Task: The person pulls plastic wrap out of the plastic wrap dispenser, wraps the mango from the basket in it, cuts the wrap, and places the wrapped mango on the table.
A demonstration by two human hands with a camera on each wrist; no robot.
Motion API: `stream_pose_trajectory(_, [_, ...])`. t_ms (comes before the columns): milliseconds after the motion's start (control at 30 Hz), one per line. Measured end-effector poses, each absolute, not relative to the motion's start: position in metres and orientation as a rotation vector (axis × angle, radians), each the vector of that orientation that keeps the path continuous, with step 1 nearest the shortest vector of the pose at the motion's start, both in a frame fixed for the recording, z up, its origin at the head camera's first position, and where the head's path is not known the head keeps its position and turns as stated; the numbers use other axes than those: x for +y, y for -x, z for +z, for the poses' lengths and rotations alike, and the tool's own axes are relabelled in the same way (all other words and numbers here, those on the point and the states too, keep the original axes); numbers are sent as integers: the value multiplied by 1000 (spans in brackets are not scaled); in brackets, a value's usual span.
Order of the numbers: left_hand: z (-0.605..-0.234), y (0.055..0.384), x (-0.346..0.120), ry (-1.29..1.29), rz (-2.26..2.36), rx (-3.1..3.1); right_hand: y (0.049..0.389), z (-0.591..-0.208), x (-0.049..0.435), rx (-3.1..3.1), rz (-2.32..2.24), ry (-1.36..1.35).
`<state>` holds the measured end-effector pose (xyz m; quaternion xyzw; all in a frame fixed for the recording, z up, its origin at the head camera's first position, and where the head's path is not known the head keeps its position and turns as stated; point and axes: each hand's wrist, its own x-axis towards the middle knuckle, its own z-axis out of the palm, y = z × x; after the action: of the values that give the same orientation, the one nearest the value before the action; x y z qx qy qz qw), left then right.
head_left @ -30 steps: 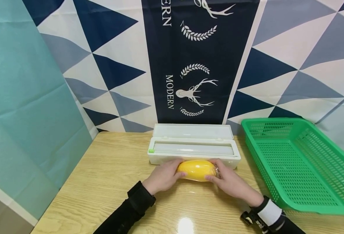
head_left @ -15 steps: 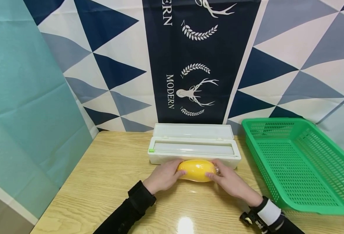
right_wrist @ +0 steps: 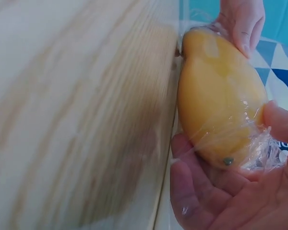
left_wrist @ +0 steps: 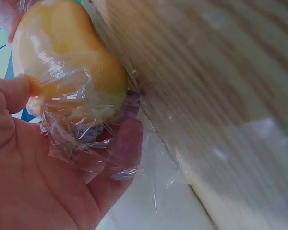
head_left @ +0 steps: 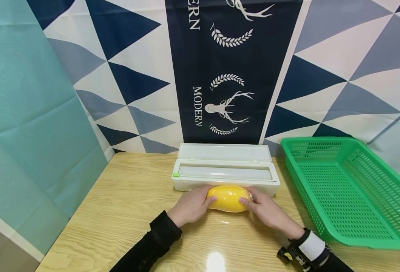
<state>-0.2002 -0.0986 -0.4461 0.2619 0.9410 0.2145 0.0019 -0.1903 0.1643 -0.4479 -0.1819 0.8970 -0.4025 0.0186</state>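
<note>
Patterned cloth point(head_left: 233, 60) backs the counter point(head_left: 125, 196). A box point(head_left: 186, 184) holds a roll point(head_left: 225, 173); my left hand point(head_left: 190, 205) and right hand point(head_left: 267, 208) grip fruit point(head_left: 227, 198).

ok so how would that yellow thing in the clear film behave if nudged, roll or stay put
The yellow thing would probably roll sideways, given its rounded, elongated shape. It looks firm: its outline shows no sag. The clear film may crinkle, since it's bunched at the ends.

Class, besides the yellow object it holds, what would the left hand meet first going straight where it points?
Probably the white box just beyond the left hand; whether they touch is unclear.
</note>
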Motion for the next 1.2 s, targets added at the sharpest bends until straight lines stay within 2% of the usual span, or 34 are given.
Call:
stream_pose_trajectory(300, [-432,186,-100,-838,461,3097,184,-440,164,2758,-1209,626])
stream_pose_trajectory(467, [-419,178,-96,-1025,291,3274,181,-429,168,2604,-1302,574])
stream_pose_trajectory(633, [-424,175,-88,-1229,205,3278,182,-424,170,2546,-1351,525])
stream_pose_trajectory(933, [-437,180,-86,-1258,242,3308,184,-416,175,2504,-1329,610])
stream_pose_trajectory(1067, [-437,180,-87,-1271,233,3310,184,-413,176,2598,-1254,568])
stream_pose_trajectory(1200, [-437,181,-87,-1275,227,3311,181,-411,176,2964,-1048,582])
